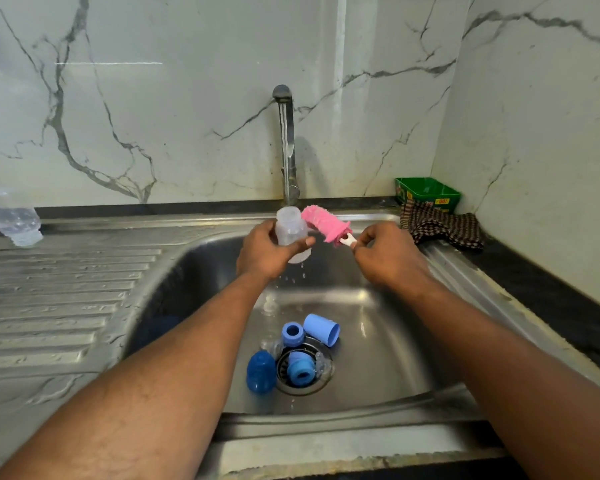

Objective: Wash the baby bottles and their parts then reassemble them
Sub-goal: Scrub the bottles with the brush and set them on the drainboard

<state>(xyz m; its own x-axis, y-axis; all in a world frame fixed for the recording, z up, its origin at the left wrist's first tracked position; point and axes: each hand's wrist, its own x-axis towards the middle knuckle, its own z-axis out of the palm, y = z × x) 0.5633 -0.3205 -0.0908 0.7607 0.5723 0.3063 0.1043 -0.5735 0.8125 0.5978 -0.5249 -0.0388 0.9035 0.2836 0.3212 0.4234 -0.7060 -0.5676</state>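
Baby bottle of clear plastic [290,233], gripped upright in the left hand [269,252] at frame centre under the running steel tap [286,143], likely wants the pink fluffy brush [324,225], its white handle pinched by the right hand [385,258], pushed straight into the open mouth and twisted. Lower centre, the steel sink [378,341] holds four blue bottle parts around the drain [303,370]; another clear bottle [13,220] lies at the left edge.
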